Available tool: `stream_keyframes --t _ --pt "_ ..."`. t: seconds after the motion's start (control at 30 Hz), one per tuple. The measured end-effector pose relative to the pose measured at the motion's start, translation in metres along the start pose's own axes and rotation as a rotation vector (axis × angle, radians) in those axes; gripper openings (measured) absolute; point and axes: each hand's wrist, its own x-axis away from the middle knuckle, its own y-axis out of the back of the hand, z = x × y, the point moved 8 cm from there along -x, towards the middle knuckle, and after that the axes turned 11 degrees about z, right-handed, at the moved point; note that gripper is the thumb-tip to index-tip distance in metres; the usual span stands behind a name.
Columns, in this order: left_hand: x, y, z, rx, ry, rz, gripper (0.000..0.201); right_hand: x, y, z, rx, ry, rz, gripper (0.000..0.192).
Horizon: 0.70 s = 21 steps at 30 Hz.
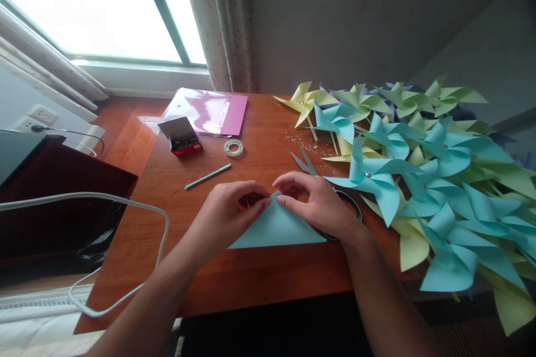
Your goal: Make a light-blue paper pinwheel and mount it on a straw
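Head view: a wooden surface (259,268) under a window, both arms reaching in from 6 o'clock.
Pinwheel pile: blue and green paper pinwheels (435,189) heaped from 1 to 4 o'clock, just beside the right hand.
Pink folder: a pink folder (209,111) lies flat at 11 o'clock, well apart from the hands.
Blue paper: a folded blue triangle (278,228) lies flat at centre, long edge toward the person and running 9 to 3 o'clock, apex pointing to 12.
Left hand: the left hand (228,215) is curled, fingertips pinching the apex from the 9 o'clock side.
Right hand: the right hand (318,201) is curled, fingertips pressing the same apex from 3 o'clock; both hands are equally near.
Scissors: scissors (307,164) lie partly under the right hand, blades toward 11.
Small box: an open box (182,136) at 10 o'clock.
Stick: a thin blue stick (207,176) beyond the left hand.
Tape: a tape roll (233,148) near 12.
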Motion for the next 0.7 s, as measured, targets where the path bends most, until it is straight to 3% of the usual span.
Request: stream_keyframes --t 0.1,0.7 --pt "0.0025 0.0023 -0.0001 0.013 0.005 -0.026 0.014 0.0009 0.0008 -0.0013 0.024 -0.034 -0.009 0.005" --pt "0.0035 0.0009 0.0047 0.034 0.027 0.021 0.019 0.0026 -0.0012 0.0004 -0.003 -0.062 0.032 0.010"
